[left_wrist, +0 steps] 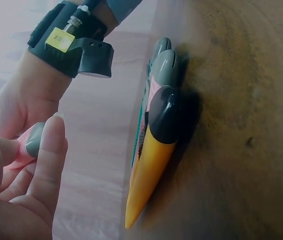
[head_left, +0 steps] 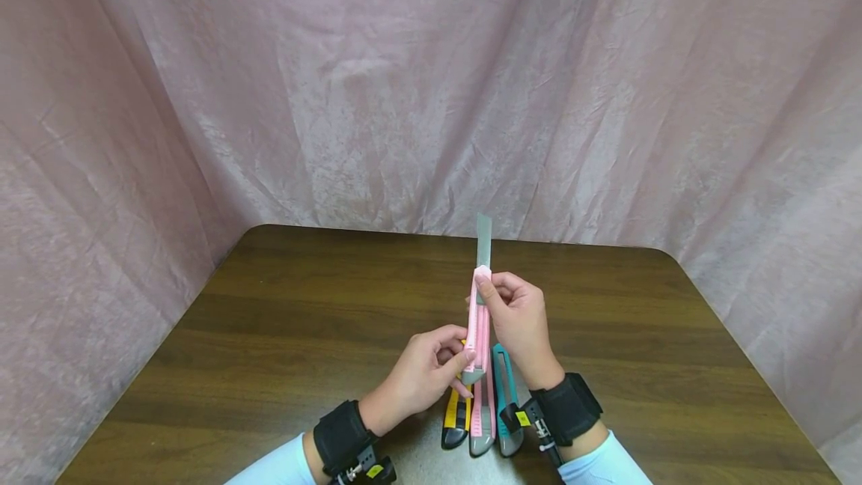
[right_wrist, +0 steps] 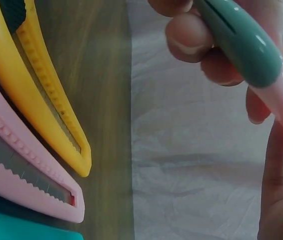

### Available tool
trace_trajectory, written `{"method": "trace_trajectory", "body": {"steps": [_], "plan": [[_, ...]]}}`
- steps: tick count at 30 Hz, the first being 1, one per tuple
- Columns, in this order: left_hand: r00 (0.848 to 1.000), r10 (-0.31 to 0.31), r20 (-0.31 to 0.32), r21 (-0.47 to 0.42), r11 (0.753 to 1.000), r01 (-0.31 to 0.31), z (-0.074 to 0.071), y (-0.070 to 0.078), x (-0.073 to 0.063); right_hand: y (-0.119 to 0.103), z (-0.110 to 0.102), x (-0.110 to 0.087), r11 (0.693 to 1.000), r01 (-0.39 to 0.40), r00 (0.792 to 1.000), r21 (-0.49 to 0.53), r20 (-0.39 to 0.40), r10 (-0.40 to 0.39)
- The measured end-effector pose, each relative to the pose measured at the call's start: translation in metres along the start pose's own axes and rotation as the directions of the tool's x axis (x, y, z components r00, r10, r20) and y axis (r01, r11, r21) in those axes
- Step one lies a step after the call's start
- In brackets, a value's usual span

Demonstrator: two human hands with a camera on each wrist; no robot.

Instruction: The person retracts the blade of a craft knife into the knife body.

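Both hands hold up a pink utility knife (head_left: 477, 335) over the table, its long blade (head_left: 484, 242) extended and pointing away. My left hand (head_left: 427, 365) pinches the handle's grey butt end (right_wrist: 254, 55) between thumb and fingers. Higher up, my right hand (head_left: 521, 320) grips the handle close to the blade, its thumb on the front face near the slider. Under the held knife, three more utility knives lie side by side: a yellow one (left_wrist: 154, 160) with a black end, a pink one (right_wrist: 31, 165), and a teal one (head_left: 503, 376) on the right.
The brown wooden table (head_left: 303, 290) has rounded far corners. Behind it and to the sides hangs a pale pink curtain (head_left: 377, 96). Each wrist wears a black band (head_left: 569, 406) with a small camera.
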State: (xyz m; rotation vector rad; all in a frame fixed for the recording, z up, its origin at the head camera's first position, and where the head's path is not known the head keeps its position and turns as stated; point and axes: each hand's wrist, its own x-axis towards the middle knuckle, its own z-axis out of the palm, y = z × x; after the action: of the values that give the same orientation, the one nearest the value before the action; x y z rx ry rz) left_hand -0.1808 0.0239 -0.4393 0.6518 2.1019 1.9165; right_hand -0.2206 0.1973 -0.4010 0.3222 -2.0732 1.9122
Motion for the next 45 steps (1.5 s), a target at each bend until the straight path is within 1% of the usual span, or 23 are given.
{"method": "trace_trajectory", "body": {"steps": [5, 8, 10, 14, 18, 22, 27, 38, 42, 45], "plan": [[1.000, 0.011, -0.006, 0.019, 1.000, -0.011, -0.0011, 0.0014, -0.0003, -0.0008, -0.0010, 0.0001, 0.997, -0.039, 0.999, -0.073, -0.036, 0.037], [1.000, 0.011, -0.008, 0.029, 1.000, -0.011, -0.0021, 0.0018, -0.0002, 0.0001, -0.0013, 0.0004, 0.993, -0.038, 0.999, -0.111, -0.042, 0.033], [1.000, 0.009, -0.008, 0.032, 0.999, -0.009, -0.0025, 0.0021, -0.0002, 0.0008, -0.0010, 0.0005, 0.993, -0.023, 0.999, -0.117, -0.036, 0.019], [1.000, 0.013, -0.007, 0.029, 0.999, -0.013, -0.0026, 0.0031, 0.0002, 0.0008, 0.0004, 0.0003, 0.994, 0.007, 0.999, -0.109, -0.038, -0.011], [1.000, 0.021, -0.013, 0.027, 0.999, -0.021, -0.0021, 0.0039, 0.0003, 0.0006, 0.0014, -0.0003, 0.996, 0.013, 0.999, -0.088, -0.037, -0.016], [1.000, 0.019, -0.012, 0.029, 0.999, -0.018, -0.0018, 0.0043, -0.0001, 0.0000, 0.0010, -0.0009, 0.996, -0.003, 0.999, -0.086, -0.042, -0.001], [1.000, 0.008, -0.010, 0.033, 0.999, -0.008, -0.0019, 0.0041, -0.0007, -0.0005, 0.0006, -0.0005, 0.993, -0.017, 0.998, -0.116, -0.058, 0.011], [1.000, 0.016, -0.011, 0.021, 1.000, -0.016, -0.0019, 0.0042, -0.0008, 0.0001, 0.0024, -0.0001, 0.996, 0.030, 0.999, -0.085, -0.024, -0.032], [1.000, 0.010, -0.013, 0.017, 1.000, -0.010, -0.0018, 0.0046, -0.0011, 0.0009, 0.0020, -0.0002, 0.996, 0.026, 0.999, -0.090, -0.022, -0.028], [1.000, 0.005, -0.015, 0.024, 1.000, -0.005, -0.0018, 0.0047, -0.0013, 0.0019, 0.0012, -0.0003, 0.994, 0.001, 1.000, -0.108, -0.030, -0.004]]}}
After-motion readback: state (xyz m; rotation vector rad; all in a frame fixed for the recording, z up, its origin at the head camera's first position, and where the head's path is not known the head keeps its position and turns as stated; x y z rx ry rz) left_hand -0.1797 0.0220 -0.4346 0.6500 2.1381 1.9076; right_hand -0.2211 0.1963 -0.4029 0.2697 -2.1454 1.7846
